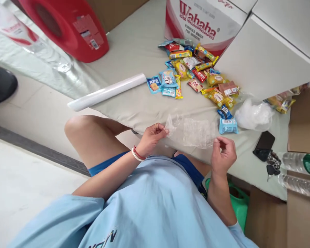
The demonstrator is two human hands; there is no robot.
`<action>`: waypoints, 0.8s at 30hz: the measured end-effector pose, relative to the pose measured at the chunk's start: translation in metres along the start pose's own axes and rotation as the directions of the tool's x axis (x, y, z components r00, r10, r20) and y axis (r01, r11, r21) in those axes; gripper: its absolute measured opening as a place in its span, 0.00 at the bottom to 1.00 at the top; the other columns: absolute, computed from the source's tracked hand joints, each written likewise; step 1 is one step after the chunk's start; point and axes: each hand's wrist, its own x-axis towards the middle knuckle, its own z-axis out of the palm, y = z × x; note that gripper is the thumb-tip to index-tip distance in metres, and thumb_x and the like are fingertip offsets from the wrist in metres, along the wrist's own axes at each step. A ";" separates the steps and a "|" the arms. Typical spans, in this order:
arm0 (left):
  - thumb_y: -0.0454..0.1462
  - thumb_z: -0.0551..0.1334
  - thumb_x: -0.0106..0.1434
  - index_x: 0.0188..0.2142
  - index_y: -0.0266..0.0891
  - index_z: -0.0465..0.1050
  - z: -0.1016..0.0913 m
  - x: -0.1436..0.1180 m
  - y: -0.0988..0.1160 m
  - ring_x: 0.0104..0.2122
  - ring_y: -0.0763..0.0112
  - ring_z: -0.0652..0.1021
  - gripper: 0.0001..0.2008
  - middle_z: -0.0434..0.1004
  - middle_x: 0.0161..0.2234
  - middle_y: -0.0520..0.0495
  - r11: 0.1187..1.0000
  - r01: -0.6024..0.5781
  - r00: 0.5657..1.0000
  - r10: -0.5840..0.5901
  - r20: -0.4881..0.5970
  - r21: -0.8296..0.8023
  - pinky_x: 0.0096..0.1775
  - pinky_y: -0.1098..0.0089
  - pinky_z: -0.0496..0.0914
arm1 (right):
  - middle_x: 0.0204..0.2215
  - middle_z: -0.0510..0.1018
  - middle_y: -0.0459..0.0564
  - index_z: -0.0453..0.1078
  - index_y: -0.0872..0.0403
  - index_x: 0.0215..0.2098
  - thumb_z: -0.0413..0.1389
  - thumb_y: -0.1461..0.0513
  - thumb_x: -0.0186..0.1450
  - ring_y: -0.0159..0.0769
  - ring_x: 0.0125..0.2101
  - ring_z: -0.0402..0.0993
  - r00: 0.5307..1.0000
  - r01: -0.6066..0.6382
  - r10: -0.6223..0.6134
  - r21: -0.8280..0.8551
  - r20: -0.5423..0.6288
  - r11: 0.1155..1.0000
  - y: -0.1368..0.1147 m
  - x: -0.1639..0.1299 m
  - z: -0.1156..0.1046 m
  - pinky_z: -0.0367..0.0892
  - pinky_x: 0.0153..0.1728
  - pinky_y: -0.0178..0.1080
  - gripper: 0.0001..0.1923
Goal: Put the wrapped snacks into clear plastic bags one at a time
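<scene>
A clear, thin plastic bag (196,132) is stretched sideways between my hands, just above the near edge of the table. My left hand (155,135) pinches one end of it between thumb and finger. The other end is in the pinch of my right hand (223,153). Beyond the bag lies a spread of small wrapped snacks (182,69) in yellow, red and blue packets. A light blue snack packet (228,126) sits close to my right hand, beside a bundle of crumpled clear plastic (255,113).
A white plastic roll (108,91) lies at the left table edge, near a red jug (74,27) and a clear bottle (41,48). White cartons (204,20) stand behind the snacks. At right are a black phone (264,146), keys (273,163) and two bottles (294,162).
</scene>
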 end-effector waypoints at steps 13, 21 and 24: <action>0.36 0.71 0.50 0.28 0.37 0.74 0.014 -0.021 -0.010 0.36 0.71 0.76 0.08 0.75 0.35 0.49 0.983 -0.139 0.989 0.145 0.038 -0.122 0.40 0.70 0.71 | 0.30 0.77 0.44 0.77 0.54 0.39 0.66 0.53 0.58 0.27 0.22 0.63 0.688 -0.315 -0.085 0.402 0.720 0.860 -0.025 0.085 0.111 0.61 0.23 0.32 0.15; 0.63 0.60 0.60 0.37 0.40 0.69 0.011 0.004 0.021 0.19 0.72 0.75 0.28 0.80 0.32 0.44 0.932 0.305 0.952 -0.296 0.078 -0.193 0.19 0.74 0.58 | 0.37 0.77 0.47 0.79 0.48 0.40 0.62 0.57 0.68 0.34 0.32 0.74 0.770 0.020 -0.393 0.596 0.503 0.802 -0.040 0.068 0.063 0.72 0.33 0.38 0.05; 0.59 0.67 0.57 0.37 0.38 0.73 0.023 0.018 0.026 0.17 0.79 0.66 0.27 0.80 0.30 0.45 0.968 0.236 0.964 -0.223 0.146 -0.081 0.19 0.74 0.52 | 0.37 0.78 0.47 0.79 0.47 0.43 0.60 0.57 0.70 0.35 0.37 0.74 0.755 0.109 -0.439 0.567 0.487 0.817 -0.037 0.069 0.055 0.71 0.40 0.39 0.06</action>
